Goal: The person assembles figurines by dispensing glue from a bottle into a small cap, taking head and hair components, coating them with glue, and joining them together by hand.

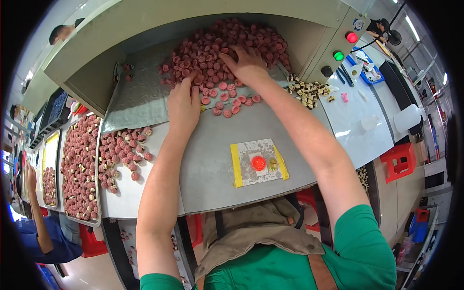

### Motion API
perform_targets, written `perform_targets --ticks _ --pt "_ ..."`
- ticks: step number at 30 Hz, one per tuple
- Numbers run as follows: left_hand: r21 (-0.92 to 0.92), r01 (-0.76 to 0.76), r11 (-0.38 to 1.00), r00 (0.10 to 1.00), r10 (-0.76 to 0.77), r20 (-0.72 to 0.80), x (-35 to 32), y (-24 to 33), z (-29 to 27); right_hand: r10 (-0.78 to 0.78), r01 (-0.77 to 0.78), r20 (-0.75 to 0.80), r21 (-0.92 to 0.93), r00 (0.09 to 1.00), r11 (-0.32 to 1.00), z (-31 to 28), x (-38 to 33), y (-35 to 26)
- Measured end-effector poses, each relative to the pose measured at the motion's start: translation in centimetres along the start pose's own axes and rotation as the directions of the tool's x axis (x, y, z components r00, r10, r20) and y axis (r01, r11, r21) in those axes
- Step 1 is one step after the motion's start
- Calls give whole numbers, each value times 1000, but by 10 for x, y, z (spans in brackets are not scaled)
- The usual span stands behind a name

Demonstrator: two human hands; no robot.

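Observation:
A heap of pink, bumpy, hollow cup-shaped pieces [208, 53], raspberry-like, lies on a grey sheet [140, 104] under a beige metal hood. My left hand [183, 106] is at the near left edge of the heap, its fingers stretched out against the pieces and thumb apart. My right hand [247, 66] reaches over the heap's right side, fingers spread among the pieces; some fingertips are partly hidden. Neither hand visibly grips a piece. Between my forearms, several loose pink pieces [232, 100] are scattered on the grey table.
Near me lies a yellow-taped plate [244, 178] with a small red dish [258, 163]. Right of the heap are cream-and-brown pieces [309, 92]. Assembled pink pieces [126, 151] and a full tray [79, 169] are left. The hood [309, 13] overhangs. A co-worker's arm [41, 217] shows far left.

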State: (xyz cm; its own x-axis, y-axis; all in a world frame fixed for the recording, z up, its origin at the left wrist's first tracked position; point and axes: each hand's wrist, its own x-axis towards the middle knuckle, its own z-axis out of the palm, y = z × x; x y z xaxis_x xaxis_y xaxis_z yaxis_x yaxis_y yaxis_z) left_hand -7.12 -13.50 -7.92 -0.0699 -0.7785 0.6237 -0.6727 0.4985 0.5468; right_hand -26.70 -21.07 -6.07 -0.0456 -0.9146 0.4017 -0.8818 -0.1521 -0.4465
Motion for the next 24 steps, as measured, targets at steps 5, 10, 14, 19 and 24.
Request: perform_targets --ticks 5,10,14,19,24 --pt "-129 39 991 998 -47 -53 -3 -7 -10 -138 131 78 89 987 987 -82 -25 5" --pt "-162 101 982 989 -117 -94 7 7 -22 -259 262 95 -23 961 965 -104 -14 53" --pt "-610 394 687 900 -423 105 6 31 -28 -353 365 111 -118 929 923 -61 2 63" --pt "-802 516 302 783 -546 298 -27 82 -58 -276 283 64 -276 959 919 -49 -2 75" --pt "-791 605 86 691 -551 468 -86 109 -85 -259 203 233 239 937 949 -119 -58 45"
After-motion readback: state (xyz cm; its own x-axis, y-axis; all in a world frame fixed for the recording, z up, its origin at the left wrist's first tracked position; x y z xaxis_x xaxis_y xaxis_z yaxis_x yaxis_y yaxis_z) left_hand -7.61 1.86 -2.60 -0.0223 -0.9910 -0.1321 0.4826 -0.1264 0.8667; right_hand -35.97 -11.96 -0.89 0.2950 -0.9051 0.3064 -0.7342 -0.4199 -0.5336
